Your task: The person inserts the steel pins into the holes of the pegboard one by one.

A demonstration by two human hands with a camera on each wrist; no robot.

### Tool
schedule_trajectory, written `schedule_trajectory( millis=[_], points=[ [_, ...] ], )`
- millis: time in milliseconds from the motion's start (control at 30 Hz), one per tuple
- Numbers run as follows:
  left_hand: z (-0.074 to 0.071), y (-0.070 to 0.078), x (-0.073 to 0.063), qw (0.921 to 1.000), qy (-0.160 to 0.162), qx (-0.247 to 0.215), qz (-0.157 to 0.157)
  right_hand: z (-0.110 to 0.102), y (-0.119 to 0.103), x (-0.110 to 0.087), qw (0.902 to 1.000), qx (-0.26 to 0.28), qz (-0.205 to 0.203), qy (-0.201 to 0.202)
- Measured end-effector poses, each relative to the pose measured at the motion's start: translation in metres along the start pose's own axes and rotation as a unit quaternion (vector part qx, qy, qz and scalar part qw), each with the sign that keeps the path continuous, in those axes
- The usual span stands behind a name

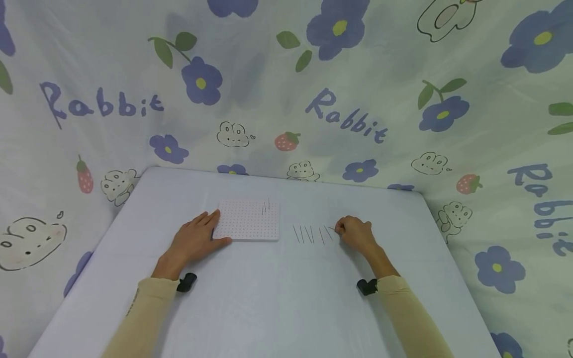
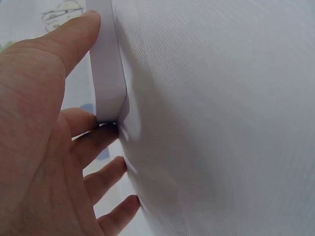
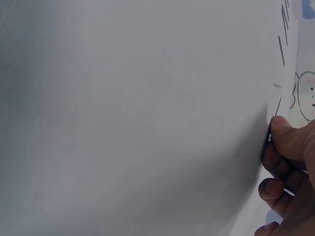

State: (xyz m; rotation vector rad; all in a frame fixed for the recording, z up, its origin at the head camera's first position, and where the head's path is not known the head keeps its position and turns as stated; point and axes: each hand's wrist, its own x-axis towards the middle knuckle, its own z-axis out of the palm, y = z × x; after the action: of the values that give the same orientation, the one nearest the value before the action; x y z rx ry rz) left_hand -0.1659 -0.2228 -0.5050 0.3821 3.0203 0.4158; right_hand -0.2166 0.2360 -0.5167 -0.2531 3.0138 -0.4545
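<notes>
A white board with a grid of small holes [image 1: 246, 223] lies on the table. Three thin dark pins [image 1: 264, 207] stand up near its far right corner. My left hand [image 1: 194, 239] rests against the board's left side, fingers stretched out and thumb along the near edge; in the left wrist view the fingertips touch the board's corner [image 2: 108, 93] and the tabletop. To the right of the board lie several thin dark pins [image 1: 311, 234] in a loose row. At the row's right end my right hand [image 1: 356, 233] pinches one thin dark pin [image 3: 278, 106] between thumb and forefinger, close to the table surface.
The white-covered table [image 1: 277, 298] reaches back to a hanging cloth [image 1: 259, 109] printed with flowers and rabbits, which also runs along both sides. A small black wrist camera [image 1: 187, 282] sits at the left cuff, another black camera [image 1: 367, 287] at the right cuff.
</notes>
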Motion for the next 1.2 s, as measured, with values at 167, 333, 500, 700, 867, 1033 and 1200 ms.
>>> schedule_trajectory(
  millis=[167,333,500,700,867,1033,1200],
  points=[
    [0.000,-0.001,0.001,1.0000,0.001,0.001,0.002,-0.004,-0.003,-0.001,0.9999,-0.011,-0.005,-0.002],
    [0.001,-0.002,0.001,1.0000,-0.001,0.000,0.000,-0.009,-0.007,0.001,0.9999,0.004,-0.008,0.006],
    [0.000,-0.001,0.002,1.0000,0.002,-0.003,-0.001,-0.016,-0.016,0.008,0.9996,0.018,-0.010,0.017],
    [-0.001,0.001,0.001,1.0000,0.002,0.002,-0.001,-0.024,-0.029,0.013,0.9988,0.044,-0.016,0.012],
    [-0.002,0.001,0.000,1.0000,0.002,0.002,-0.001,-0.027,-0.038,0.016,0.9974,0.063,-0.033,0.015],
    [-0.003,0.001,0.000,1.0000,0.002,0.003,0.002,-0.028,-0.046,0.020,0.9957,0.073,-0.053,0.021],
    [-0.004,0.000,0.000,1.0000,0.001,0.001,0.005,-0.027,-0.056,0.023,0.9940,0.074,-0.075,0.031]
  ],
)
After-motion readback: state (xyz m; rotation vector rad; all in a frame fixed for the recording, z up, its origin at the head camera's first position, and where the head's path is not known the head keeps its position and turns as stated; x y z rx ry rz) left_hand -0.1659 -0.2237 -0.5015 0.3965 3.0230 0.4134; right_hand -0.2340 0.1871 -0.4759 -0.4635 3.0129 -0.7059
